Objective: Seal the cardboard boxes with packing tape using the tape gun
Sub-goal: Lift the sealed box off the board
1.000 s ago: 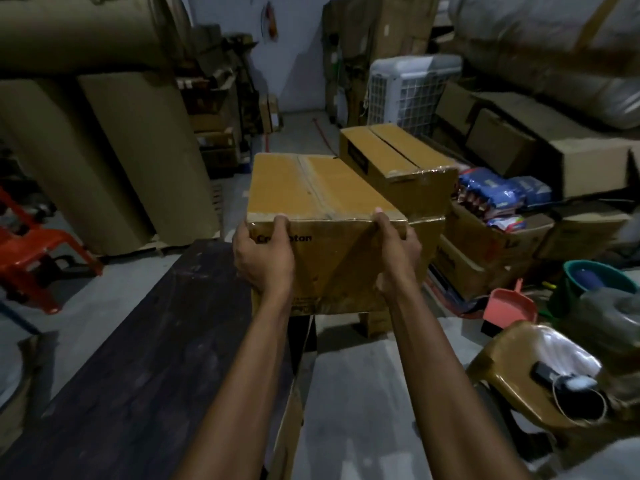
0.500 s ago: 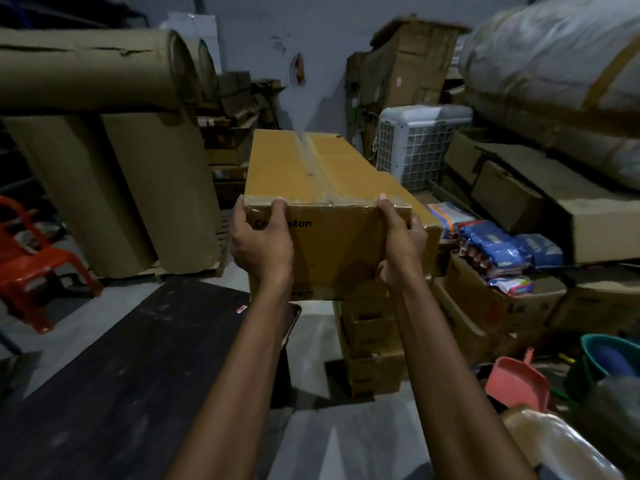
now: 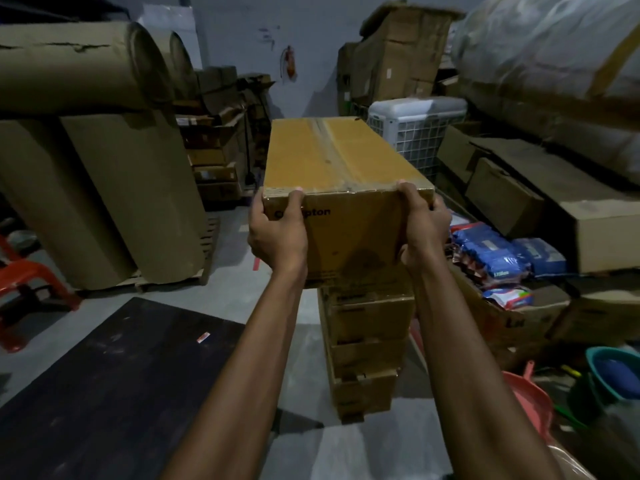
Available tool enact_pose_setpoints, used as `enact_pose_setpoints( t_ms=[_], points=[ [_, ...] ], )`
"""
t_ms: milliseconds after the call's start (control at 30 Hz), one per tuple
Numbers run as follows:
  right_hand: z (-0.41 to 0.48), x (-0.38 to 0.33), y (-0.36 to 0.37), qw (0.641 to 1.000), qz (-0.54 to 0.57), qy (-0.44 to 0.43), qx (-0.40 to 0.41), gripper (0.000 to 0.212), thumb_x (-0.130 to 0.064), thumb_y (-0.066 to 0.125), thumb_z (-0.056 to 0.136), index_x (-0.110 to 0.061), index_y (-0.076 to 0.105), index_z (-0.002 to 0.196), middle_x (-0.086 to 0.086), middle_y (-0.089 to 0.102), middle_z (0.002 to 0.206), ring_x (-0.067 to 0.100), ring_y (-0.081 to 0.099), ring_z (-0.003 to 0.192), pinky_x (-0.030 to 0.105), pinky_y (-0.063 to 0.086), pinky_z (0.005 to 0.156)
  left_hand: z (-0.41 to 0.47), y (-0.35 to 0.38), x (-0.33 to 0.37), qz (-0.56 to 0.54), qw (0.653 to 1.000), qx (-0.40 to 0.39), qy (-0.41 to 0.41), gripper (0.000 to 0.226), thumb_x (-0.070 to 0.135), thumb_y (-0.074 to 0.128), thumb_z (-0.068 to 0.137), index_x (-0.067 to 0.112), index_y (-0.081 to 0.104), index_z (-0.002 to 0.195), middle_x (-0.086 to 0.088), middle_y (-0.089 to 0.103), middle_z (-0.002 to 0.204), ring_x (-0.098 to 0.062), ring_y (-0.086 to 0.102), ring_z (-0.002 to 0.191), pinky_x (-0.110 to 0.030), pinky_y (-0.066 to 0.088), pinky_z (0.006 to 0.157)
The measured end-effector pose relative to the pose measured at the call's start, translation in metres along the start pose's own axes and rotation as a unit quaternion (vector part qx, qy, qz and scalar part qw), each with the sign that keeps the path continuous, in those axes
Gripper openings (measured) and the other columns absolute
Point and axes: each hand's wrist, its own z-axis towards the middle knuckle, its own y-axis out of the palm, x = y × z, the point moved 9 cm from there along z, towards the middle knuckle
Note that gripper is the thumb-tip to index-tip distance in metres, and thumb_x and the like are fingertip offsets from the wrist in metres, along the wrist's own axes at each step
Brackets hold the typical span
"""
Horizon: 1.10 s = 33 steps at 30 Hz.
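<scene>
One cardboard box point(image 3: 332, 157) sits mid-frame with a strip of tape point(image 3: 325, 147) already along its top seam and over the near edge. It looks sealed and, I judge, is being stacked rather than taped; no tape gun is in view. Two hands hold it: the left hand point(image 3: 277, 233) grips the near corner at nine o'clock and the right hand point(image 3: 424, 230) the corner at three o'clock. At six o'clock below it stands one stack point(image 3: 367, 341) of at least three boxes, touching it or not I cannot tell, and one dark table point(image 3: 104, 393) lies at seven o'clock.
</scene>
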Motion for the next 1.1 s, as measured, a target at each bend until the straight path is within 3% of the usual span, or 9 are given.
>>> enact_pose_setpoints(
  t_ms=[133,233,400,500,633,800,933,1033,1100],
  points=[
    [0.051,-0.004,0.000,0.999,-0.017,-0.020,0.022,0.035,-0.047,0.079,0.080,-0.026,0.068,0.106,0.000,0.072,0.104,0.017,0.068,0.093,0.033,0.056,0.070,0.017,0.052,-0.021,-0.007,1.000,-0.008,-0.013,0.073,0.070,0.068,0.069,0.034,0.061,0.132,0.007,0.067,0.127,-0.018,0.062,0.117,-0.050,0.055,0.096],
    [0.084,-0.003,0.003,0.999,-0.033,-0.021,0.020,0.032,-0.045,0.078,0.084,-0.026,0.066,0.107,-0.001,0.068,0.108,0.015,0.065,0.095,0.032,0.053,0.067,0.031,0.085,-0.039,-0.016,0.999,-0.017,-0.025,0.087,0.077,0.064,0.062,0.033,0.058,0.137,0.003,0.064,0.134,-0.022,0.060,0.123,-0.051,0.055,0.099],
    [0.133,-0.006,0.016,0.999,-0.035,-0.017,0.022,0.028,-0.046,0.080,0.080,-0.030,0.066,0.098,-0.002,0.069,0.106,0.017,0.066,0.097,0.035,0.056,0.071,0.060,0.134,-0.052,-0.017,0.999,-0.035,-0.033,0.086,0.079,0.066,0.063,0.035,0.058,0.137,0.005,0.064,0.135,-0.021,0.061,0.123,-0.050,0.056,0.097],
    [0.159,-0.006,0.023,0.999,-0.029,-0.017,0.002,0.025,-0.044,0.077,0.084,-0.031,0.063,0.100,-0.003,0.066,0.108,0.015,0.063,0.098,0.034,0.054,0.071,0.069,0.153,-0.053,-0.005,0.999,-0.035,-0.020,0.071,0.067,0.068,0.080,0.031,0.056,0.141,0.004,0.062,0.139,-0.020,0.058,0.127,-0.049,0.053,0.101],
    [0.187,0.017,0.025,0.999,-0.033,0.001,0.002,0.052,-0.052,0.076,0.081,-0.028,0.062,0.126,-0.003,0.065,0.118,0.017,0.063,0.107,0.039,0.058,0.085,0.074,0.168,-0.073,0.013,0.999,-0.039,-0.016,0.054,0.052,0.059,0.097,0.028,0.054,0.145,0.003,0.061,0.138,-0.019,0.057,0.126,-0.049,0.052,0.104],
    [0.191,0.055,0.013,0.998,-0.052,0.017,0.018,0.089,-0.070,0.072,0.077,-0.034,0.041,0.152,0.000,0.050,0.147,0.022,0.051,0.132,0.050,0.049,0.108,0.063,0.169,-0.099,0.036,0.994,-0.095,-0.038,0.063,0.064,0.057,0.093,0.033,0.051,0.147,0.004,0.056,0.145,-0.020,0.054,0.131,-0.050,0.050,0.107],
    [0.153,0.044,-0.001,0.977,-0.174,-0.109,0.062,0.078,-0.054,0.071,0.089,-0.028,0.036,0.153,0.003,0.025,0.164,0.022,0.023,0.149,0.029,0.041,0.109,0.055,0.150,-0.099,0.039,0.994,-0.091,-0.037,0.057,0.062,0.057,0.094,0.037,0.053,0.145,0.010,0.056,0.145,-0.010,0.053,0.129,-0.035,0.048,0.104],
    [0.100,0.053,0.009,0.962,-0.163,-0.217,0.006,0.061,-0.039,0.071,0.090,-0.027,0.045,0.144,-0.002,0.029,0.161,0.012,0.024,0.143,0.046,0.045,0.108,0.035,0.124,-0.103,0.037,0.996,-0.057,-0.049,0.044,0.049,0.061,0.098,0.034,0.058,0.140,0.016,0.057,0.137,0.003,0.052,0.117,-0.017,0.041,0.089],
    [0.072,0.074,0.023,0.954,-0.167,-0.237,-0.076,0.051,-0.030,0.070,0.090,-0.027,0.053,0.138,-0.005,0.035,0.157,0.011,0.031,0.140,0.045,0.047,0.104,0.020,0.102,-0.109,0.041,0.997,-0.042,-0.055,0.038,0.045,0.063,0.098,0.030,0.065,0.133,0.015,0.064,0.131,0.002,0.057,0.116,-0.016,0.042,0.087]
  ],
)
